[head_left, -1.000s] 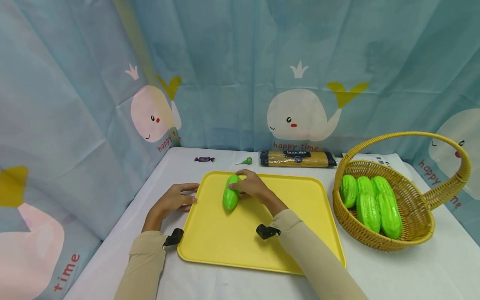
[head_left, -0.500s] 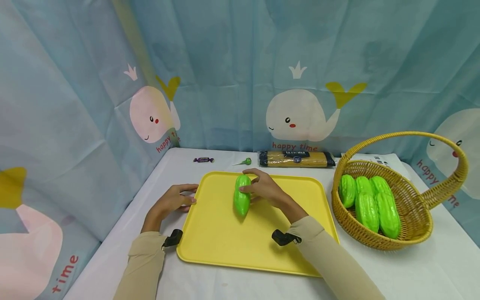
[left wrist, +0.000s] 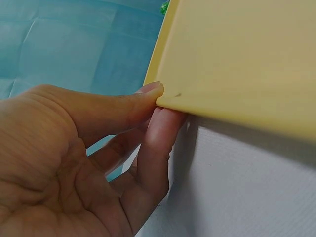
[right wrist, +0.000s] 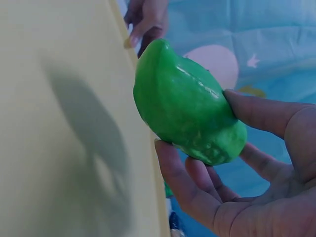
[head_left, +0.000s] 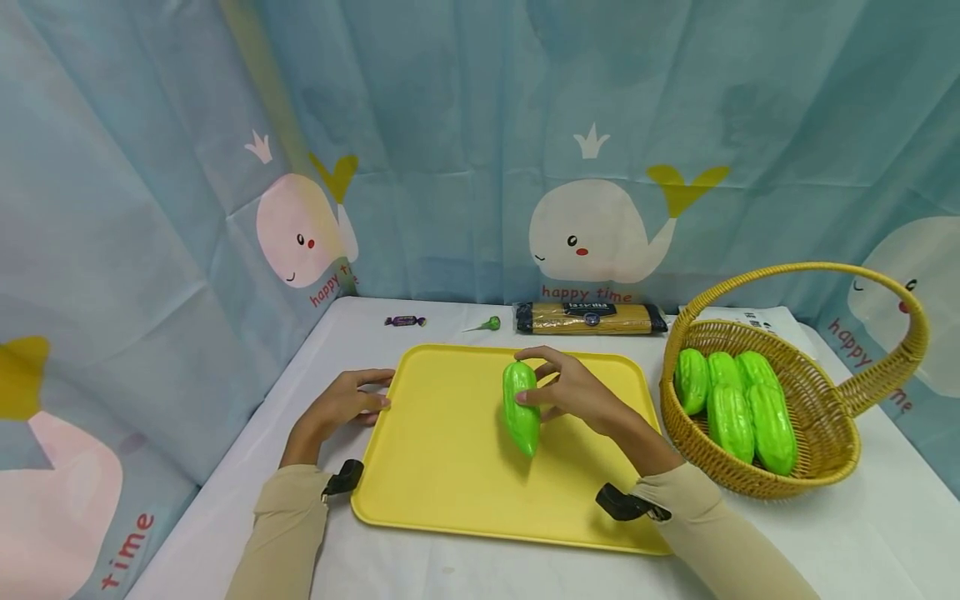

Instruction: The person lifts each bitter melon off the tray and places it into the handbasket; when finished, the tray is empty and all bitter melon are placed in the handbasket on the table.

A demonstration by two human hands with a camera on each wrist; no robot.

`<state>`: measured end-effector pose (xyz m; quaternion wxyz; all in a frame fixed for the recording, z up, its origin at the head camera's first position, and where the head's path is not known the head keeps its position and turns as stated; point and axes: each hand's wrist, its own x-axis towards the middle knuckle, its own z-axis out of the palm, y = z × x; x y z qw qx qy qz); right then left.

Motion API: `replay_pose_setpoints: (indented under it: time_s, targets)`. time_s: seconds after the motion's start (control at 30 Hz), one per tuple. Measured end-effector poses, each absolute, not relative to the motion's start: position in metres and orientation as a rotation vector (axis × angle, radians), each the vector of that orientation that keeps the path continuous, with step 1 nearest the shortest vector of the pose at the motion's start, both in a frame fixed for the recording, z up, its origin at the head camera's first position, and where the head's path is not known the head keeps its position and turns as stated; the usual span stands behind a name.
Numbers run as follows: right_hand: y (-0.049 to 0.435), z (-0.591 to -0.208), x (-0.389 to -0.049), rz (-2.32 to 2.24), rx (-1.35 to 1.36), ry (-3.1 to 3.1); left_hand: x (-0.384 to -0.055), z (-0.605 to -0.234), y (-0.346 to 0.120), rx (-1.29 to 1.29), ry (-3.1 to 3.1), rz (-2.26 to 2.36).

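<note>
Between the thumb and fingers of my right hand (head_left: 581, 392) is a bright green toy bitter melon (head_left: 519, 400). It is raised above the yellow tray (head_left: 435, 475), pointed end towards me, and casts a shadow on it in the right wrist view. There the thumb presses one side of the melon (right wrist: 182, 103) and the fingertips the other. My left hand (head_left: 341, 404) is at the tray's left rim. Its thumb lies on top of the rim and a finger sits beneath, pinching the tray edge (left wrist: 217, 109) in the left wrist view.
On the right stands a wicker basket (head_left: 693, 462) with a tall handle, holding several green melons (head_left: 729, 421). Behind the tray lie a purple wrapped candy (head_left: 405, 321), a small green item with a white stick (head_left: 491, 323) and a spaghetti pack (head_left: 622, 319). A whale-print curtain (head_left: 450, 125) hangs behind.
My right hand has carried the green melon to the right and up off the tray. The left hand has stayed on the tray's rim.
</note>
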<state>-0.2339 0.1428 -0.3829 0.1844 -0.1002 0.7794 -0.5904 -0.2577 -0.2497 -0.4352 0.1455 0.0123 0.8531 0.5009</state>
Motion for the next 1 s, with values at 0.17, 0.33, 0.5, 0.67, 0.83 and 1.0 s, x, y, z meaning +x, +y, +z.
replay_pose_setpoints:
  time_s: [0.17, 0.33, 0.5, 0.67, 0.83, 1.0]
  targets:
    - [0.167, -0.374, -0.222, -1.626, -0.331, 2.248, -0.259, -0.435, -0.250, 0.052, 2.454, 1.452]
    - [0.192, -0.365, -0.210, -1.576, -0.379, 2.296, -0.258, -0.434, -0.250, 0.046, 2.452, 1.444]
    - [0.216, -0.356, -0.201, -1.501, -0.394, 2.357, -0.257, -0.433, -0.251, 0.038, 2.443, 1.441]
    - [0.242, -0.345, -0.193, -1.452, -0.386, 2.420, -0.255, -0.433, -0.253, 0.044, 2.447, 1.438]
    - [0.270, -0.329, -0.184, -1.373, -0.394, 2.550, -0.255, -0.433, -0.252, 0.062, 2.444, 1.448]
    - [0.298, -0.317, -0.177, -1.303, -0.396, 2.682, -0.256, -0.432, -0.250, 0.052, 2.444, 1.444]
